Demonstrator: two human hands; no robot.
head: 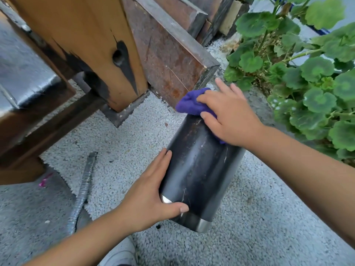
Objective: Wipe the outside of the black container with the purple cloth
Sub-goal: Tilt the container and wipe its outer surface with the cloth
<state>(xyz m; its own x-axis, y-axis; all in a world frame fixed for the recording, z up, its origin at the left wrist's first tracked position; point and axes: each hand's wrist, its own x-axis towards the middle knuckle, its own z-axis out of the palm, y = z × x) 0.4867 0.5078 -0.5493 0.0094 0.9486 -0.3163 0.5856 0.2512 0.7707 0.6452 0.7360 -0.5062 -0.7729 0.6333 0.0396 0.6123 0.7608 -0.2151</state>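
Black container sits at centre frame, tilted, far end up toward the rusty metal planter box, near end with a silver band at lower centre, above the pebbled ground. Left hand grips the near end from the left side: fingers held together and wrapped along the wall, thumb curled across the front just above the silver band. Right hand rests on the far upper end, fingers spread and fairly straight, pressing the purple cloth flat onto the container's top edge; cloth bunches out to the left of the fingers, and a small bit shows under the palm. White scratch marks visible on the black wall. Wooden post stands at upper left, green leafy plant fills the right side, a grey corrugated hose lies on the ground at lower left. White shoe tip at bottom edge.
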